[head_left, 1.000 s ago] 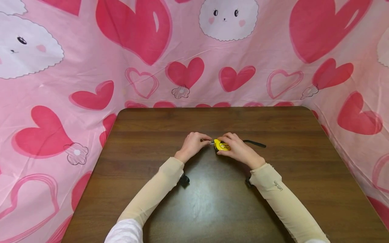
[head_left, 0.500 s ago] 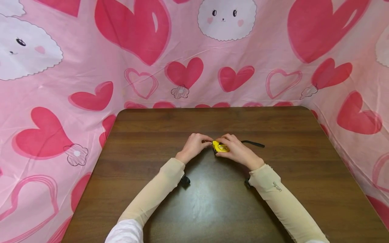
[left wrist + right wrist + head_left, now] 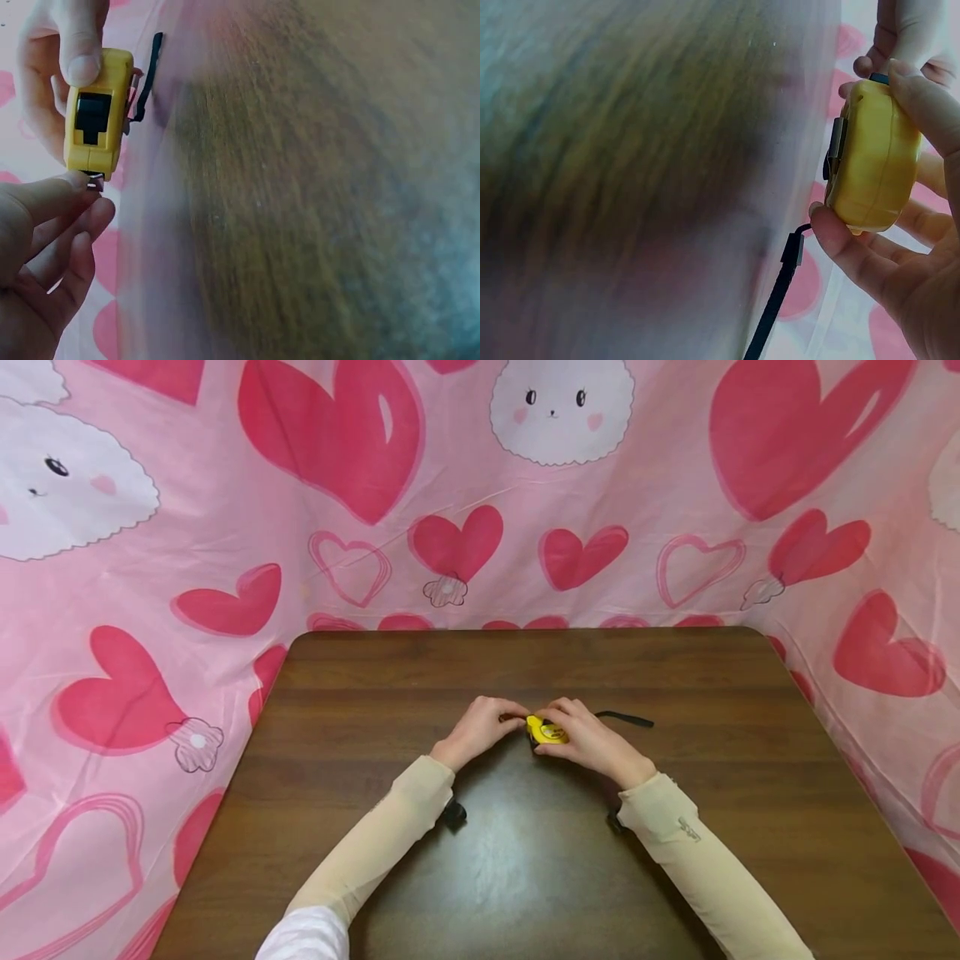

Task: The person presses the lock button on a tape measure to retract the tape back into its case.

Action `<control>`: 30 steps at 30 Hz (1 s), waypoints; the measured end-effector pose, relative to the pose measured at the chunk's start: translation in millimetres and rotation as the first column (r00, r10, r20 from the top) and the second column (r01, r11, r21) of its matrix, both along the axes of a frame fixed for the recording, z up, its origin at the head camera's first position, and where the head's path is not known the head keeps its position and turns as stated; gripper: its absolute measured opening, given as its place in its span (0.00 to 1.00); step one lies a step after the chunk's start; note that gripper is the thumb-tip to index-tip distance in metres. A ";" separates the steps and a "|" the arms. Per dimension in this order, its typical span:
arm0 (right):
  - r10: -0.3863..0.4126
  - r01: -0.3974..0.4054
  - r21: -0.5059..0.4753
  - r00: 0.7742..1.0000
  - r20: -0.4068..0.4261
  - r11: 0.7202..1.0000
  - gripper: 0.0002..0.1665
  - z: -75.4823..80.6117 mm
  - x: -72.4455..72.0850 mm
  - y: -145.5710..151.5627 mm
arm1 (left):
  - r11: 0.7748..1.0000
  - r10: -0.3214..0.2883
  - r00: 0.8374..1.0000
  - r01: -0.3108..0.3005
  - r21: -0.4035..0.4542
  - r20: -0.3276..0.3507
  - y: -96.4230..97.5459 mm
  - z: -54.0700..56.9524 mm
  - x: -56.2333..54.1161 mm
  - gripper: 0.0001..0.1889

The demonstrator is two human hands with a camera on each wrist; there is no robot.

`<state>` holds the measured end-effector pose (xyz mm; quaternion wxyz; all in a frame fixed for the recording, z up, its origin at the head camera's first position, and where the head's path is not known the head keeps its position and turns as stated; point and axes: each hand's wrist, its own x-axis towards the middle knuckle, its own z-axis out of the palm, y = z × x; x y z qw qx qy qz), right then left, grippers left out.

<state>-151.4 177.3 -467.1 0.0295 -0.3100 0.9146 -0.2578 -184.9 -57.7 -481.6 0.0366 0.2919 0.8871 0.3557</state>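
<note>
A yellow tape measure [image 3: 548, 731] with a black panel is held close over the table's middle. My right hand [image 3: 595, 740] grips its case, thumb on one side and fingers on the other. From the left, the thumb and forefinger of my left hand [image 3: 483, 727] pinch the small metal hook [image 3: 95, 182] at the case's mouth. In the left wrist view that hook sits right against the yellow body, and no length of blade shows. A black wrist strap [image 3: 628, 719] trails from the case to the right. The right wrist view shows a metal belt clip [image 3: 836, 142] on the case's side.
The brown wooden table [image 3: 480, 885] has rounded far corners. Behind it and along both sides hangs a pink cloth [image 3: 517, 485] printed with hearts. A small black camera [image 3: 453, 814] is strapped under the left wrist, another [image 3: 615, 819] under the right.
One second ago a short silvery piece showed between the left fingertips and the case. That gap has closed as hand and case came together. Both hands keep their hold.
</note>
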 end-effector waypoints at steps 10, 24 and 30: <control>0.001 -0.001 0.001 1.000 -0.010 1.000 0.33 2.2 6.1 9.6 | 1.000 -0.016 1.000 0.016 0.011 0.007 -9.0 0.6 4.4 0.12; -0.077 0.078 0.021 0.996 -0.040 0.997 0.36 -5.9 15.3 60.3 | 0.994 0.049 0.996 -0.055 -0.091 -0.068 -69.9 4.1 20.6 0.10; -0.118 0.120 0.027 0.991 -0.055 0.992 0.37 -7.7 20.6 80.1 | 0.980 0.135 0.987 -0.146 -0.133 -0.085 -101.3 6.0 31.2 0.14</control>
